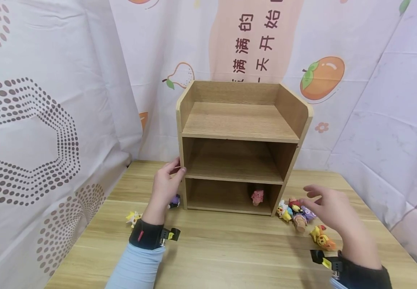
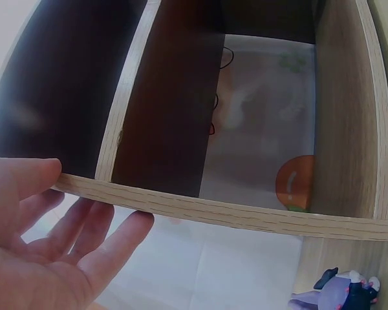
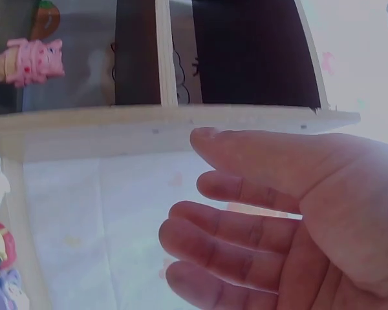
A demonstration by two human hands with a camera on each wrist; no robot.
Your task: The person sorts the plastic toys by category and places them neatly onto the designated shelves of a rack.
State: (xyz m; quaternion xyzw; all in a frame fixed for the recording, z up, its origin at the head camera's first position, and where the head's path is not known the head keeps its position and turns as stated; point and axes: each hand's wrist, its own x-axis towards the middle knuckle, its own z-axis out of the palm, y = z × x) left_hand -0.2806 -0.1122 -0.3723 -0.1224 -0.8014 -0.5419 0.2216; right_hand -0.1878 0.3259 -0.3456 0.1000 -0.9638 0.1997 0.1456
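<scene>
A small wooden shelf unit [image 1: 241, 138] with an open top and two compartments stands on the table. My left hand [image 1: 166, 182] holds the shelf's left side panel. In the left wrist view, the thumb [image 2: 32, 174] lies at the panel's front edge and the other fingers reach along its outer side. To the right of the shelf, my right hand [image 1: 329, 206] hovers with loosely bent fingers and nothing in them. A pink pig-like figurine [image 1: 257, 197] stands in the bottom compartment, towards the right. Below the right hand lies a pile of small figurines [image 1: 295, 212].
Nearer the front right lie yellow and orange figurines [image 1: 322, 237]. Left of the shelf are a yellow-and-white figurine [image 1: 133, 218] and a purple-and-black figurine [image 2: 339, 292], partly hidden by the left hand in the head view. Printed cloth [image 1: 360, 100] hangs around the wooden table [image 1: 223, 249].
</scene>
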